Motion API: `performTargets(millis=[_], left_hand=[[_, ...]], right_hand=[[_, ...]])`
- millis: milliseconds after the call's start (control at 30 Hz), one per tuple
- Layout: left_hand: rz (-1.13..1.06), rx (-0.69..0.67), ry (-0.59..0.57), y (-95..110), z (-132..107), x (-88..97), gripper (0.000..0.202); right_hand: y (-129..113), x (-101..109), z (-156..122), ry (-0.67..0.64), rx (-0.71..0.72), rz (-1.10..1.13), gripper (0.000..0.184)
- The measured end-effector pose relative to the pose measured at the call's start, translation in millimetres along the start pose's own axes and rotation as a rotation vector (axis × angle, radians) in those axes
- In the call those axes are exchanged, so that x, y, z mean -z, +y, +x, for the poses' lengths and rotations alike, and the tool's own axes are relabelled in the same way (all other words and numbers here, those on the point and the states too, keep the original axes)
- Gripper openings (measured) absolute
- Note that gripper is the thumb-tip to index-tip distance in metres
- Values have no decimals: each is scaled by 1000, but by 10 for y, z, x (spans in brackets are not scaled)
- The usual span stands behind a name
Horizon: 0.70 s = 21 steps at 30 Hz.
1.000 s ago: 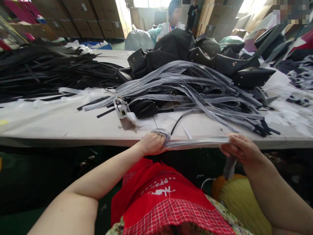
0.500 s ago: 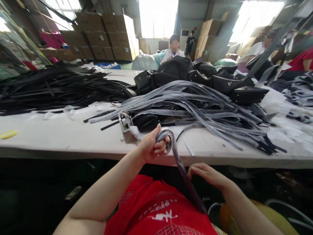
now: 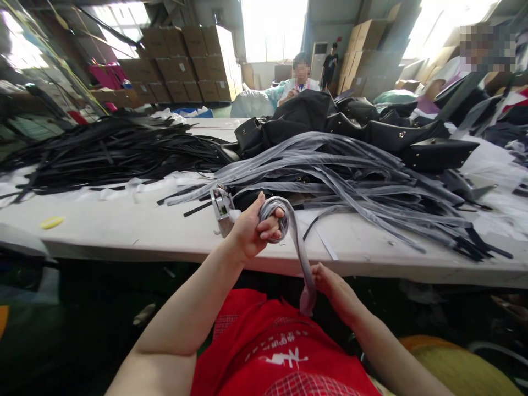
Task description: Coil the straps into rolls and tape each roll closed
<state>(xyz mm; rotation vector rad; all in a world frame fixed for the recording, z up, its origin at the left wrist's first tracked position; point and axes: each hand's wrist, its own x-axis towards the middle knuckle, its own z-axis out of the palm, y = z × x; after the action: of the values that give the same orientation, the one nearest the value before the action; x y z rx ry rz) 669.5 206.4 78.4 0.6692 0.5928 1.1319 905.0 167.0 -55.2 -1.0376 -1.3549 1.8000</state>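
Observation:
My left hand (image 3: 252, 230) is closed around a coil of plastic-sleeved grey strap (image 3: 279, 215), wound over its fingers just above the white table's front edge (image 3: 165, 250). From the coil the strap's loose tail (image 3: 303, 269) hangs down past the table edge. My right hand (image 3: 330, 286) pinches that tail near its lower end, below the edge. Just beyond the left hand lies a heap of similar sleeved straps (image 3: 342, 176). A small metal tape dispenser (image 3: 221, 206) stands beside the left hand.
A large pile of bare black straps (image 3: 103, 151) covers the table's left half. Black handbags (image 3: 371, 129) are stacked at the back. A yellow scrap (image 3: 52, 222) lies at left. Other people sit across the table and at right. Cardboard boxes (image 3: 185, 60) line the back.
The strap, once stretched level between both hands, is now wound further onto my left hand. The left hand rose over the table. The right hand slid in toward the short hanging tail.

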Motion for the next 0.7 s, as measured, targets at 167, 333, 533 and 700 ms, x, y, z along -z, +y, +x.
performTargets(millis=[167, 333, 533, 700], left_hand=[[-85, -45, 6, 35, 72, -38, 67], [52, -437, 174, -113, 248, -1, 62], [1190, -785, 264, -707, 286, 312, 57], [1368, -385, -42, -998, 28, 311, 50]], right_hand=[[53, -109, 42, 117, 73, -210, 50], [23, -217, 26, -114, 5, -162, 48], [-538, -10, -262, -475, 80, -47, 51], [-847, 588, -49, -29, 188, -596, 47]])
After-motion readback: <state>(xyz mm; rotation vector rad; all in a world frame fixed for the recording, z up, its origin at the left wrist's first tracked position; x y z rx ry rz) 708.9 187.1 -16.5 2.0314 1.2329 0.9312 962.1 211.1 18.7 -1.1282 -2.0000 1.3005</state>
